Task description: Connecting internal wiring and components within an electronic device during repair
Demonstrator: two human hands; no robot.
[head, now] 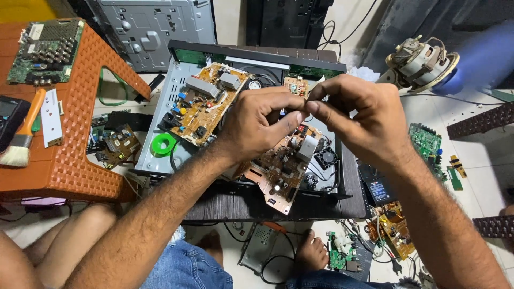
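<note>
My left hand (257,123) and my right hand (356,115) meet fingertip to fingertip above an opened electronic device (160,134). Together they pinch something very small and thin, too small to name. Below them a brown circuit board (281,171) lies loose and tilted over the device's front edge. A second brown circuit board (206,101) with several components sits in the metal chassis at the left. A small black fan (325,158) shows just right of the tilted board.
An orange plastic stool (80,139) at left carries a green circuit board (45,51), a brush (24,136) and a white strip. A motor (420,61) lies at upper right. More boards (393,230), cables and a green tape roll (163,144) lie around. My bare feet rest below.
</note>
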